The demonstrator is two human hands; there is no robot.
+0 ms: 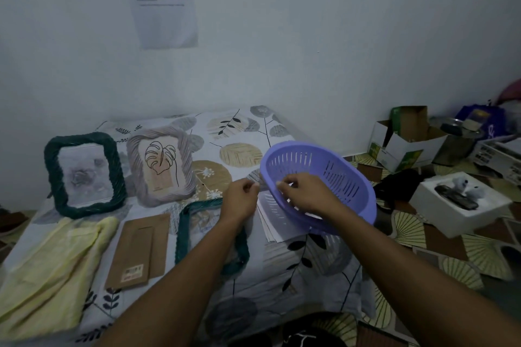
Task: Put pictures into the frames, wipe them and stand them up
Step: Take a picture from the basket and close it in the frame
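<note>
Fingers point(251, 186) of the left hand point(239, 201) and of the right hand point(308, 194) curl toward each other above the cloth-covered surface point(253, 132), tips pinched. We cannot tell whether they hold a sheet's edge, some small pale thing or nothing. Just behind the right fingers a purple basket point(346, 177) sits tipped with its mouth toward us; whether that hand steadies its rim we cannot say. Directly below the fingers, partly under the basket's near rim, lies a stack of picture sheets point(275, 222). Beneath the left wrist a teal frame point(183, 228) lies flat, the cloth's pattern showing through its opening. To the left of it lie a brown backing board point(138, 251) and a yellow cloth point(50, 270). Well to the left of the fingers two frames stand upright and filled: a dark green frame point(53, 177) with a flower picture and a grey frame point(135, 155) with a leaf drawing. We judge the task well along, with the step in hand being the picking of a picture for the third frame. The next move would call for a fine pinch that lifts only the top sheet, clear of the basket. The sheet then goes left to the flat frame, where the board shuts it in before wiping and standing.
</note>
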